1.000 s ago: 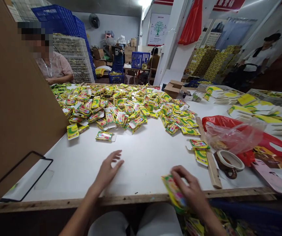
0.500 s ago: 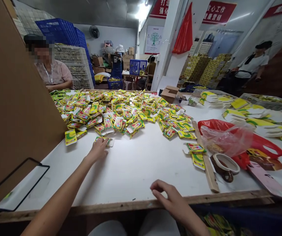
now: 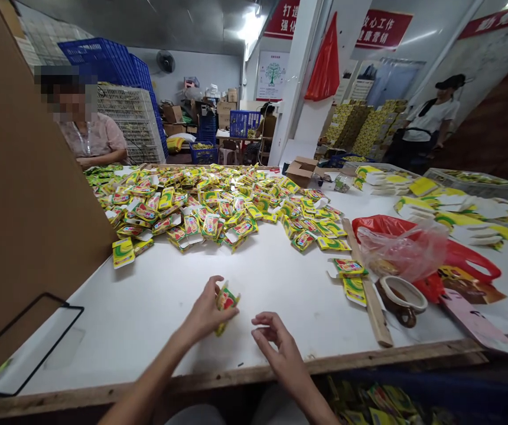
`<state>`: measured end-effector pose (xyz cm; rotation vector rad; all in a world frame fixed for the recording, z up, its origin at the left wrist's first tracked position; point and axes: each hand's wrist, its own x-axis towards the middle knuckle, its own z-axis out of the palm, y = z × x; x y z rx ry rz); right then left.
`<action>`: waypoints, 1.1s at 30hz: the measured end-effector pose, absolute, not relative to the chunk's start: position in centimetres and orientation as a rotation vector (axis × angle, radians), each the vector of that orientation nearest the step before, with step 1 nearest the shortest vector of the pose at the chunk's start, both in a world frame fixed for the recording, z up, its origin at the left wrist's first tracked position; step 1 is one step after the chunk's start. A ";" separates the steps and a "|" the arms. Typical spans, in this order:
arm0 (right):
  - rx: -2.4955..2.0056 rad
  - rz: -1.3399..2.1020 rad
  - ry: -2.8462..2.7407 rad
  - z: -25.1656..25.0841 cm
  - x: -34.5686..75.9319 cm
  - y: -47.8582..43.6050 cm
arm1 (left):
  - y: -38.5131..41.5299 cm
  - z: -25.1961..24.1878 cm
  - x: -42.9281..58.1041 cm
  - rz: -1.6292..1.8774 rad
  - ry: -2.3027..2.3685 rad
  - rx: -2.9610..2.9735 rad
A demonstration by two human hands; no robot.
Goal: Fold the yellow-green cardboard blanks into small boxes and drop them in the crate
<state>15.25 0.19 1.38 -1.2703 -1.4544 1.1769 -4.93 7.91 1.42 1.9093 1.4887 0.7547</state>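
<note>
My left hand (image 3: 208, 310) grips a small printed carton (image 3: 226, 300), yellow and green with red, holding it tilted above the white tabletop (image 3: 165, 348). To its right, my right hand (image 3: 276, 342) hovers near the table's front edge, fingers loosely curved and thumb apart, with nothing between them. Beyond both hands spreads a big heap of similar cartons (image 3: 209, 224), some with white flaps sticking out. Two more cartons (image 3: 354, 290) lie to the right, against a wooden strip (image 3: 378, 316).
A brown mug (image 3: 401, 300), a red plastic bag (image 3: 471, 260) and a pink board (image 3: 479, 321) lie right of the strip. A tall cardboard sheet (image 3: 28, 177) blocks the left side. One person (image 3: 98, 139) sits across the table; another (image 3: 431, 118) stands at the back right.
My left hand has picked up the carton from near the heap and brought it right and closer to me. My right hand has moved slightly left and up towards it.
</note>
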 end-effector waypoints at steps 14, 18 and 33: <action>-1.171 1.142 -1.522 0.4 13.8 0.5 | 0.4 0.7 -2.7 1.080 1.166 1.366; -1.124 1.152 -1.628 0.9 13.5 1.3 | 0.3 0.7 -3.0 1.080 1.202 1.370; -1.098 0.956 -1.631 1.1 12.9 1.3 | 0.1 0.3 -3.5 1.105 1.235 1.278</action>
